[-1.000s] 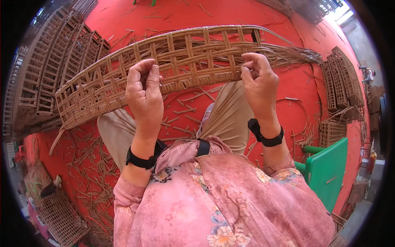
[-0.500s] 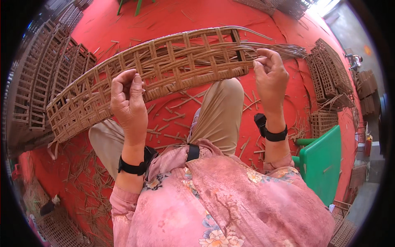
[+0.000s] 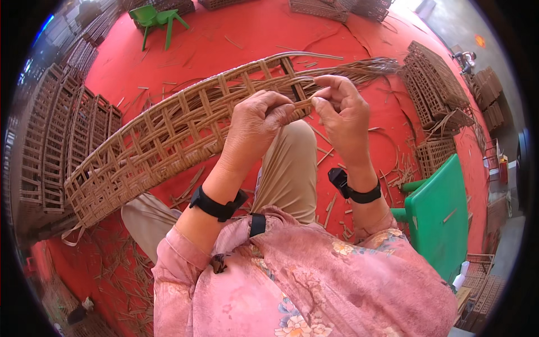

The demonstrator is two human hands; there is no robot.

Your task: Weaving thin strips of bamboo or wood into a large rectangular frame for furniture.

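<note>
We see a pink floral long-sleeved top, cuffs pushed up the forearms. Black band on the left wrist [image 3: 216, 205] — plain strap. Black band on the right wrist [image 3: 359, 194] too, with a small black block on it. Khaki trousers [image 3: 289, 168], a black clip at the waist.
</note>
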